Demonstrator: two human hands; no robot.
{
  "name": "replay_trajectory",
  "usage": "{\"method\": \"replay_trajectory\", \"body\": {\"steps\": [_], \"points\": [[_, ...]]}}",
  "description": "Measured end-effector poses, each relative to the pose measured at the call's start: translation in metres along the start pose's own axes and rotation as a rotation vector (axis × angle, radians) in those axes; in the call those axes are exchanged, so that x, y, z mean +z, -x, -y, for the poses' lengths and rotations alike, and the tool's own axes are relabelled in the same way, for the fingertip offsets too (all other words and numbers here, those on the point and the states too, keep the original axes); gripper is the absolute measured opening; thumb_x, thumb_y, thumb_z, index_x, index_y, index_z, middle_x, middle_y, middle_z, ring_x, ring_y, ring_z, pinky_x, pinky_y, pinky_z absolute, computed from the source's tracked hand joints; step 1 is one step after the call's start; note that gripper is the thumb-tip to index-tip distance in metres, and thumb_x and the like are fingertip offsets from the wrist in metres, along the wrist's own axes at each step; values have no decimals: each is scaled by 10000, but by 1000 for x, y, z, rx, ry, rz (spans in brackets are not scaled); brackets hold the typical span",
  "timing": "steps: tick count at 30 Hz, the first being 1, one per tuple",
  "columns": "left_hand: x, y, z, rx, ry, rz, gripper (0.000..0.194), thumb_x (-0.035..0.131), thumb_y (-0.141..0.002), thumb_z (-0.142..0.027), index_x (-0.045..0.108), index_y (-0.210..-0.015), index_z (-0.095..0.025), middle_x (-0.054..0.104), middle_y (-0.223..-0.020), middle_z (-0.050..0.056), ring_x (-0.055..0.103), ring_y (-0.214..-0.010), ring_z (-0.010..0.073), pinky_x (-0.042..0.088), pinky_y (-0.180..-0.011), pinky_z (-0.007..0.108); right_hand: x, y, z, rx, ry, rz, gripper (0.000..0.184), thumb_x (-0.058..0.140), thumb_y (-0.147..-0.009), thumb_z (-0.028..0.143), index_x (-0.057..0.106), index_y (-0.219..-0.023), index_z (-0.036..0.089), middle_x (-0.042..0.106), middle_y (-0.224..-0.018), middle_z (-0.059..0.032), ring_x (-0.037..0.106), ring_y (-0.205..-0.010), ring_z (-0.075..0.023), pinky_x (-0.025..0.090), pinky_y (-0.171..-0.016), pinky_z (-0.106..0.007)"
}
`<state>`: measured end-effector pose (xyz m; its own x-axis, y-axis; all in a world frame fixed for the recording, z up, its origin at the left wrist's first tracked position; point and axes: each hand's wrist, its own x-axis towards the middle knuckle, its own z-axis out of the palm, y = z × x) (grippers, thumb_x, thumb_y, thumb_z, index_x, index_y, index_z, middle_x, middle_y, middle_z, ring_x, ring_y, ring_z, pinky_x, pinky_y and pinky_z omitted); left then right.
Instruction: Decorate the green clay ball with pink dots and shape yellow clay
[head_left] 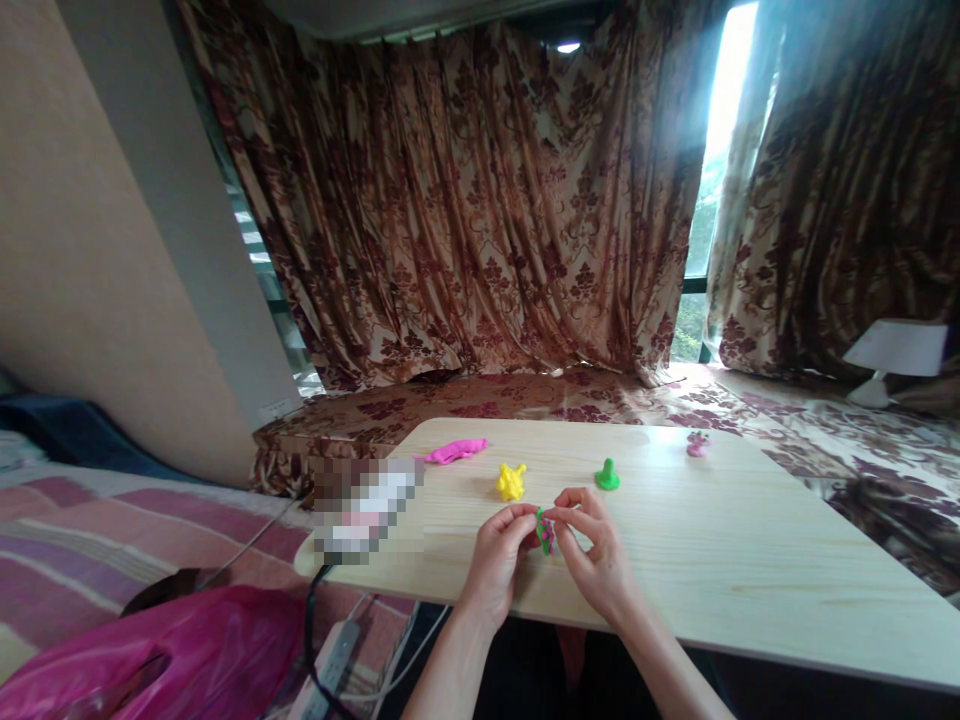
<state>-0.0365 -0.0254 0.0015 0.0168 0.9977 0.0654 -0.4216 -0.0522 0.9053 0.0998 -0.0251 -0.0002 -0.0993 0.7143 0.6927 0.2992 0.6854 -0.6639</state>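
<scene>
Above the near part of the table, a small green modelling-clay piece with pink dots (546, 534) is pinched between the thumb and fingers of my left hand (493, 562). My right hand (600, 560) comes in from the other side, its thumb and forefinger closed at the piece's upper edge. Whether a separate bit of clay is in those fingertips is too small to tell. Just beyond my hands lie a lumpy yellow clay shape (511, 482) and a green clay shape (608, 475) with a wide base and an upright knob.
On the light wooden table (750, 560) also lie a long pink clay strip (457, 451), a small pink clay figure (698, 444) at the far right, and a blurred-out object (371, 510) with a black cable at the left. A power strip (330, 665) sits below the table's left edge.
</scene>
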Motion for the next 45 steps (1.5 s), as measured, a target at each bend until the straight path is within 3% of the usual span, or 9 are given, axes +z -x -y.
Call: {"method": "replay_trajectory", "body": {"steps": [5, 8, 11, 18, 22, 27, 33, 39, 45], "points": [[-2, 1, -3, -40, 149, 46, 140, 651, -692, -201, 630, -808, -126, 622, -730, 31, 562, -653, 110, 432, -646, 232, -4, -1, -5, 198, -188, -117, 258, 494, -839, 328, 634, -1034, 236, 578, -1057, -72, 513, -1013, -220, 406, -868, -365], [-2, 4, -3, -80, 269, 118, 133, 631, -708, -171, 628, -836, -136, 630, -757, 30, 565, -669, 107, 436, -646, 229, -4, -1, -7, 406, -386, -12, 368, 463, -850, 412, 561, -1158, 235, 616, -1058, -69, 545, -996, -220, 412, -879, -376], [-2, 5, -1, -103, 315, 166, 120, 607, -729, -148, 626, -848, -142, 635, -774, 29, 570, -694, 105, 440, -668, 224, -5, -1, -6, 499, -498, 108, 390, 449, -852, 441, 555, -1165, 233, 640, -1002, -50, 568, -947, -208, 426, -862, -365], [-1, 3, 4, -101, 277, 147, 119, 620, -734, -172, 621, -848, -136, 648, -827, 54, 588, -745, 134, 456, -699, 253, -7, 0, -6, 527, -613, 27, 332, 573, -790, 360, 582, -1097, 233, 618, -886, -10, 552, -852, -168, 442, -765, -285], [1, 4, 4, -109, 270, 120, 178, 588, -779, -279, 632, -860, -127, 651, -828, 68, 590, -757, 144, 460, -703, 266, -7, 0, -8, 533, -669, 9, 328, 594, -772, 331, 583, -1085, 233, 596, -846, -1, 542, -801, -150, 444, -709, -257], [4, 5, 2, -110, 167, 160, 179, 615, -764, -295, 640, -810, -124, 662, -812, 66, 594, -738, 138, 446, -684, 248, -7, 0, -8, 541, -657, -6, 340, 597, -757, 324, 587, -1085, 232, 592, -822, 4, 543, -773, -143, 440, -692, -247], [4, 6, 3, -96, 143, 107, 194, 689, -691, -284, 656, -799, -126, 678, -823, 69, 601, -740, 145, 445, -714, 266, -8, -1, -4, 549, -643, -13, 339, 576, -772, 372, 593, -1084, 241, 618, -878, -8, 552, -806, -158, 442, -717, -268], [8, 10, -2, -95, 103, 157, 253, 612, -758, -359, 657, -838, -123, 675, -837, 84, 601, -745, 148, 441, -707, 264, -8, -1, -2, 506, -652, -26, 365, 611, -747, 379, 598, -1076, 219, 614, -834, -11, 558, -779, -158, 443, -687, -263], [7, 10, -1, -112, 82, 131, 202, 678, -702, -274, 665, -832, -121, 675, -845, 76, 588, -762, 137, 439, -725, 248, -9, -1, -2, 572, -661, -44, 376, 573, -766, 433, 611, -1071, 217, 641, -894, -28, 567, -811, -173, 448, -725, -290]]}}
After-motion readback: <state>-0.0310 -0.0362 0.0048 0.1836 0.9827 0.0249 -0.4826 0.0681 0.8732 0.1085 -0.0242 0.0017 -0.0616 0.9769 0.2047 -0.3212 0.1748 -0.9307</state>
